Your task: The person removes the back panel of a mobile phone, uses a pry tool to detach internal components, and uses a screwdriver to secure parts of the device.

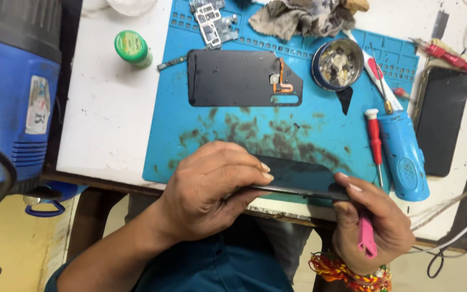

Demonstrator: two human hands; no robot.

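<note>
My left hand [209, 189] grips the left end of a thin dark phone [298, 178], held edge-on over the near edge of a blue work mat [185, 124]. My right hand [377, 221] pinches the phone's right end with the thumb on top, and a pink pry tool [367, 237] lies in the same hand, pointing down. A black back panel [239, 78] with an orange flex cable lies flat on the mat farther away.
A red-handled screwdriver [374, 139] and a blue tool [404, 154] lie at the mat's right. A metal dish of small parts [337, 63], a grey rag [298, 19], a green-capped bottle [132, 48], another black phone [441, 119] and a blue machine [12, 92] surround it.
</note>
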